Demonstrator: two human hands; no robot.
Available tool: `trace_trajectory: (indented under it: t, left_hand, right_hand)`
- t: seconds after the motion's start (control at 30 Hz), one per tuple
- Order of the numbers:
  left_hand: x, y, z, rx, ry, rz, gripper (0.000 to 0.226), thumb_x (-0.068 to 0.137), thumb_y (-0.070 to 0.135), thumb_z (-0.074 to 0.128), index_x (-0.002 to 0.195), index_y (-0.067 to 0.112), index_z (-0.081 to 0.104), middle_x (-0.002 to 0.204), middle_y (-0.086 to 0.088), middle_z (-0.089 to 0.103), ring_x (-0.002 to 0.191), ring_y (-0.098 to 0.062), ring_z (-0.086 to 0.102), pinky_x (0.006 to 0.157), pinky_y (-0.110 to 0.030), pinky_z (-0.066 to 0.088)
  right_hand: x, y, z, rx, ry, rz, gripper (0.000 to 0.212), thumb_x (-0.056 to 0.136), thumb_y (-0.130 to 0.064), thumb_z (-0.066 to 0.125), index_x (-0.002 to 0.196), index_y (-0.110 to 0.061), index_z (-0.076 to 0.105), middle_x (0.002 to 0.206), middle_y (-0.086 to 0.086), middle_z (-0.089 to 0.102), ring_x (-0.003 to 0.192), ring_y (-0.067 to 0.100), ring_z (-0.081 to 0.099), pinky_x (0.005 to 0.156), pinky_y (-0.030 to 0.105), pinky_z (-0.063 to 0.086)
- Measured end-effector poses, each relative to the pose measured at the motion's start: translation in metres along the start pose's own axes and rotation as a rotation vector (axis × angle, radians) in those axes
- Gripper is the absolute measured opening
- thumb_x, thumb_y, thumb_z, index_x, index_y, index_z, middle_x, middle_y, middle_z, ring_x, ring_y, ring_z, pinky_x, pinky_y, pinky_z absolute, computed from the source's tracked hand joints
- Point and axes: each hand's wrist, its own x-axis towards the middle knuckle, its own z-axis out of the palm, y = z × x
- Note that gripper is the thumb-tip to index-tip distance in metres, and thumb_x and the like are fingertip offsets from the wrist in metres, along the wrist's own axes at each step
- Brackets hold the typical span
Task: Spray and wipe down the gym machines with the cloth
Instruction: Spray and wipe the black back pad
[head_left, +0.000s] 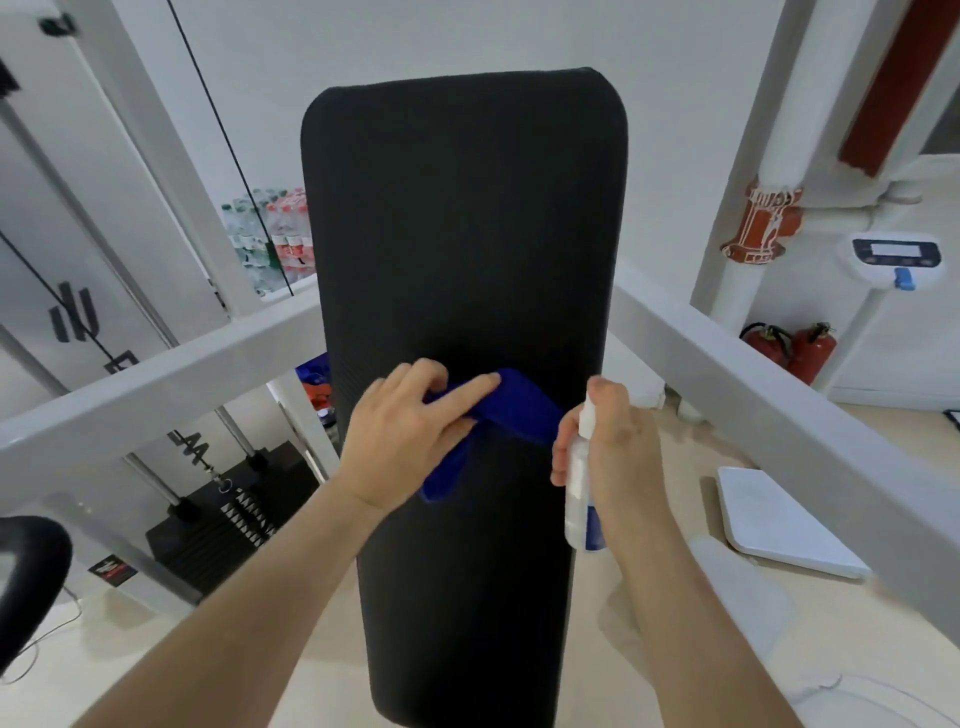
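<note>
Blue cloth (514, 410) against black padding, that's the picture; the left hand (410, 431) has the cloth bunched under its palm, forefinger stretched out along the top fold, the other fingers curled in, thumb tucked against the fabric, all of it pressed to the face of the long black pad (467, 234). One end of the cloth pokes out toward the right hand, the other trails down below the left wrist. The right hand (613, 441) sits just beside the cloth's end, at the pad's edge; its fingers wrap a clear spray bottle (579, 483) held upright, white nozzle at the top, one fingertip curled above the nozzle; whether it is pressing down cannot be told. The bottle carries a blue label on its lower part; the nozzle faces the left hand and the cloth.

The pad runs up and away from both hands, rounded at its far end, and on down between the forearms. A white frame bar (156, 395) slants off beyond the left hand, and a second white bar (753, 374) beyond the right. Down past the left forearm stands a black weight stack (228, 519); a thin black cable (228, 140) rises far above that hand, with packs of bottled drinks (270, 239) stacked behind it. Out to the right of the right hand lie a white scale platform (779, 525) on the floor and, further off, two red fire extinguishers (800, 351) by the wall.
</note>
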Motion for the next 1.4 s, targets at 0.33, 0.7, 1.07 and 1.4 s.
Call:
trace_trajectory:
  t: [0.33,0.7,1.07,1.4]
  left_hand:
    - [-0.032,-0.026,-0.013,-0.508,0.268,-1.127,0.03,0.089,0.009,0.057,0.115,0.022,0.051,0.108,-0.002,0.062,0.097,-0.022,0.061,0.082,-0.043,0.053]
    - [-0.011,-0.005,-0.03,-0.1,-0.168,-0.442,0.058,0.09,0.021,0.063,0.14,0.033,0.039,0.132,-0.008,0.039,0.111,-0.024,0.051,0.088,-0.033,0.048]
    - [0.094,0.021,-0.026,0.03,0.053,-0.156,0.06,0.091,0.041,0.048,0.147,0.027,0.034,0.125,-0.014,0.049,0.088,-0.018,0.056,0.063,-0.028,0.051]
    - [-0.015,0.014,0.007,-0.041,-0.238,0.177,0.067,0.08,0.022,0.064,0.138,0.037,0.034,0.125,-0.009,0.039,0.096,-0.026,0.06,0.063,-0.035,0.057]
  right_hand:
    - [-0.012,0.008,0.007,-0.101,-0.11,0.047,0.059,0.098,-0.043,0.039,0.05,-0.012,0.05,0.047,0.004,0.053,0.049,0.016,0.055,0.057,0.028,0.049]
    - [-0.015,0.001,0.025,-0.089,-0.224,0.077,0.066,0.097,-0.054,0.036,0.049,-0.013,0.053,0.044,0.003,0.053,0.041,0.013,0.054,0.051,0.026,0.048]
    - [-0.006,-0.013,0.008,-0.029,-0.081,0.071,0.06,0.098,-0.049,0.036,0.055,-0.009,0.051,0.048,0.005,0.053,0.044,0.014,0.053,0.044,0.021,0.042]
    - [-0.014,-0.004,0.008,0.035,0.036,0.077,0.07,0.097,-0.047,0.037,0.035,-0.019,0.05,0.042,0.003,0.051,0.04,0.014,0.051,0.065,0.035,0.047]
